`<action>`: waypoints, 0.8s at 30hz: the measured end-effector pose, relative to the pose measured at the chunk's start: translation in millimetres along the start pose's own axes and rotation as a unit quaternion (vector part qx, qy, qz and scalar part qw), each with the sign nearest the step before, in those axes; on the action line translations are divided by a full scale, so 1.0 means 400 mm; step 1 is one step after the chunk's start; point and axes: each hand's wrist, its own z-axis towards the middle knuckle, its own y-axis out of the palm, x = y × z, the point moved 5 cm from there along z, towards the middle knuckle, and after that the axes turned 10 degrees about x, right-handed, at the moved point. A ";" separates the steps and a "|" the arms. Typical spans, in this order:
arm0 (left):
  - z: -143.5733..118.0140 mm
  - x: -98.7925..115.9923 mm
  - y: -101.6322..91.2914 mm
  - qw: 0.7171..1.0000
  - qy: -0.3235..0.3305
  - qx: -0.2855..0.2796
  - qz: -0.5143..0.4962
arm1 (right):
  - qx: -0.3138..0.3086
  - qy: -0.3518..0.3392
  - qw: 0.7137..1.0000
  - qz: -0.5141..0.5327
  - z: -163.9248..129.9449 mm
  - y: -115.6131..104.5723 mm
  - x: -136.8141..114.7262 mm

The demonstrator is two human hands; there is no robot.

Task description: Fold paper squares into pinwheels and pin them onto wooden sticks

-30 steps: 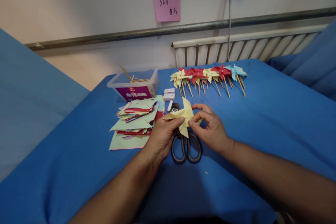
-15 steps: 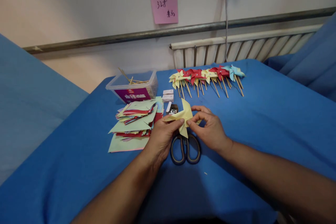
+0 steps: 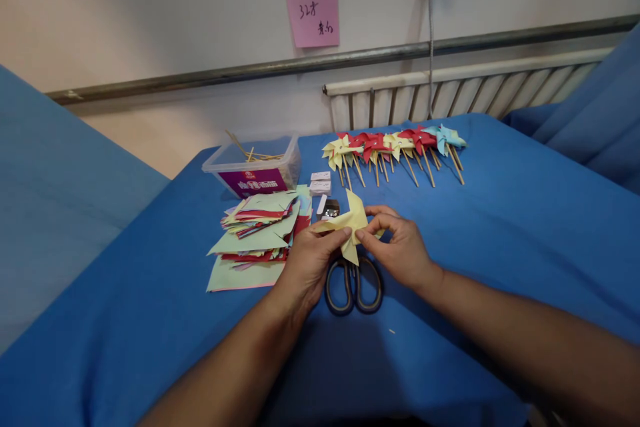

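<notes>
Two bare hands are folding a yellow paper pinwheel (image 3: pixel 350 221) above scissors (image 3: pixel 354 283) on a blue table (image 3: pixel 500 227), left hand (image 3: pixel 307 261) and right hand (image 3: pixel 400 250) both pinching its centre, probably needing pinning next.

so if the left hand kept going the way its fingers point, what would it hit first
Probably the small dark box just past the yellow pinwheel that the left hand pinches, then the white boxes behind; depth is hard to judge here.
</notes>
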 end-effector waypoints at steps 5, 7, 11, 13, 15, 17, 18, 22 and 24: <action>0.002 -0.003 -0.001 1.000 -0.003 0.000 0.003 | 0.000 0.016 1.000 0.009 0.000 0.002 0.003; 0.003 -0.004 -0.001 1.000 -0.004 0.002 0.003 | -0.001 0.019 1.000 0.010 -0.001 0.003 0.005; 0.005 -0.004 -0.002 1.000 -0.001 0.008 0.007 | -0.002 0.017 1.000 0.011 -0.002 0.006 0.005; 0.006 -0.003 -0.002 1.000 0.000 0.010 0.009 | -0.002 0.016 1.000 0.012 -0.002 0.006 0.004; 0.006 -0.005 -0.003 1.000 -0.002 0.010 0.011 | -0.001 0.015 1.000 0.012 -0.002 0.006 0.003; 0.006 -0.006 -0.004 1.000 -0.002 0.009 0.011 | 0.001 0.015 1.000 0.012 -0.001 0.006 0.003; 0.007 -0.007 -0.005 1.000 -0.002 0.008 0.010 | 0.000 0.015 1.000 0.011 -0.001 0.006 0.003; 0.007 -0.007 -0.004 1.000 0.000 -0.002 0.004 | -0.002 0.012 1.000 0.010 -0.001 0.007 0.007; 0.008 -0.006 -0.002 1.000 0.001 -0.004 0.004 | -0.003 0.013 1.000 0.011 -0.002 0.008 0.009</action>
